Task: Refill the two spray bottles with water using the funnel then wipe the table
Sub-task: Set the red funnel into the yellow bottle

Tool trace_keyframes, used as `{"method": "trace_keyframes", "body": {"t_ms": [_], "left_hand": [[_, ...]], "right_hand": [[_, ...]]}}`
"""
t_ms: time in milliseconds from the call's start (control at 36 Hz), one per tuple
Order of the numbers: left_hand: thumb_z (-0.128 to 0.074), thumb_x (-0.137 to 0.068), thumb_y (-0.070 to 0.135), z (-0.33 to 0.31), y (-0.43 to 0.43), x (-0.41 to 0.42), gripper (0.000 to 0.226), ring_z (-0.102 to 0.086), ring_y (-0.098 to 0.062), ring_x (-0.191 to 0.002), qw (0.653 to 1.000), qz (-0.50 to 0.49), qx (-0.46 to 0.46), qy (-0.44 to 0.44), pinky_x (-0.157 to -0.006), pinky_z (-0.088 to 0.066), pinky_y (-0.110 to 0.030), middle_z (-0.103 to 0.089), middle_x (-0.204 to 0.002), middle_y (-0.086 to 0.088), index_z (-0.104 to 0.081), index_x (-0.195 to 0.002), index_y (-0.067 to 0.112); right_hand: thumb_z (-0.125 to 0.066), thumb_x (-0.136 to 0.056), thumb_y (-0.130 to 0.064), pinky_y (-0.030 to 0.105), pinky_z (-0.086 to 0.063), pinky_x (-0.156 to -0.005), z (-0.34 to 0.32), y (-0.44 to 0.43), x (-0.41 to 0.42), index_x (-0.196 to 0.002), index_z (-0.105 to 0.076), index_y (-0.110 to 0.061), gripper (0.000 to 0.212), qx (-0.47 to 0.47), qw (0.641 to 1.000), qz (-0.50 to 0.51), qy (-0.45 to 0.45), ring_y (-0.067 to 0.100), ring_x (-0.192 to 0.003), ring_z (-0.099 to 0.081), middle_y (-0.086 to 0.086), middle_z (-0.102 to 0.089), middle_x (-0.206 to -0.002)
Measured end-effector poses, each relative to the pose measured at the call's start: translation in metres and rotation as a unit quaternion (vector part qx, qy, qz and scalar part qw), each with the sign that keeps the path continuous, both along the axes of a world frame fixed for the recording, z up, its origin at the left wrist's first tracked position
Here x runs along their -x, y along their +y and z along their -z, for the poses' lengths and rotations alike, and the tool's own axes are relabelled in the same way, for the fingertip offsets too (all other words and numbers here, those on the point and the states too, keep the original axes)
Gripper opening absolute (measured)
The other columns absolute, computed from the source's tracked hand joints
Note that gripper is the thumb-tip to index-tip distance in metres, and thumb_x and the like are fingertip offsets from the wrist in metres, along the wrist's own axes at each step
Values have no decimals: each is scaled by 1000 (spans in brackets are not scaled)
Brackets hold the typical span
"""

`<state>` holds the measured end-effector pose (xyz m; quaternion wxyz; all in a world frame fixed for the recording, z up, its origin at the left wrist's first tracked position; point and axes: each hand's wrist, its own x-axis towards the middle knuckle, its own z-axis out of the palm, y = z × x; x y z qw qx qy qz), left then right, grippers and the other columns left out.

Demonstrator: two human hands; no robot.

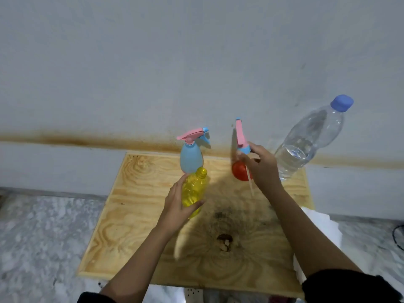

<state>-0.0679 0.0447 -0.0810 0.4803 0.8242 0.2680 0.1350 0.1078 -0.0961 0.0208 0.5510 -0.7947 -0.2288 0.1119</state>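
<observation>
Two hands work apart over your stained plywood table (131, 226) below a rust-streaked wall (131, 73): your left hand (177, 206) grips the uncapped yellow bottle (194, 190) by the blue spray bottle (190, 157) at the far edge, your right hand (262, 168) pinches a spray head (240, 136) over the red funnel (239, 171).

I've got the plywood worktop (135, 226): blue sprayer (190, 158), red funnel (239, 171) and water bottle (306, 145) along the back, white cloth (323, 228) at the right edge.
</observation>
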Motion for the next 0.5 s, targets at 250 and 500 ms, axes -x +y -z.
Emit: {"method": "trace_keyframes", "body": {"t_ms": [250,500], "left_hand": [[-72,-72,54,17,-4,4,78,-30,-10,-125,998,-19,-50,23,-104,-29,-39,-37,-131,8,-20,-130,50],[-76,-76,35,31,-8,-4,83,-29,-15,-127,997,-48,57,8,-104,-33,-34,-28,-135,0,-15,-131,49]], "right_hand": [[-72,-79,-23,28,-28,-66,105,-12,23,-95,-73,-7,22,201,979,-24,-16,20,-78,-50,9,-62,-78],[-56,-85,-35,28,-43,-74,161,-7,34,-116,-66,-22,35,344,934,-80,-57,23,-91,-58,4,-69,-101]]}}
